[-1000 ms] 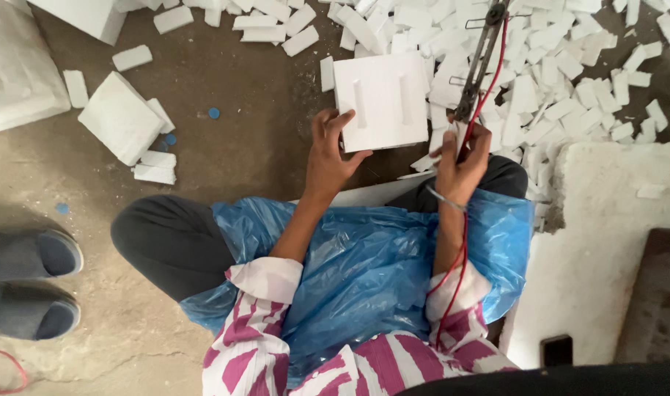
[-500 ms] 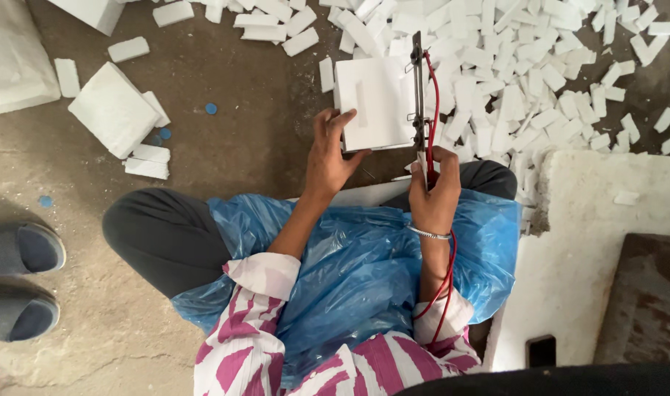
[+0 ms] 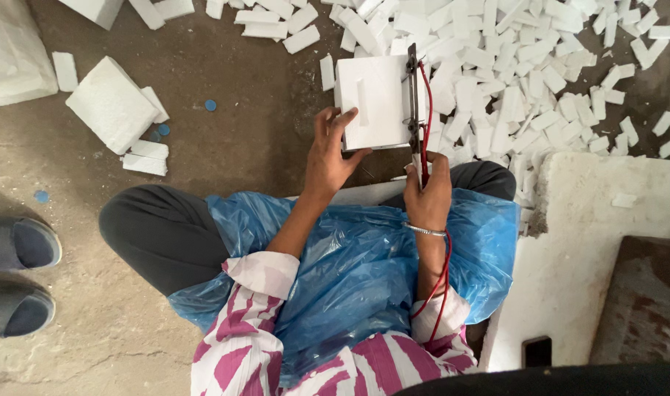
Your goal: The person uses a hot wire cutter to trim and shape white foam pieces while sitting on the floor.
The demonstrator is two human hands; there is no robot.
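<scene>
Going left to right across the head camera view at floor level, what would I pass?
Grey shoes → square foam slab → left hand holding the white foam block → wire cutter gripped by the right hand → heap of cut foam pieces.
</scene>
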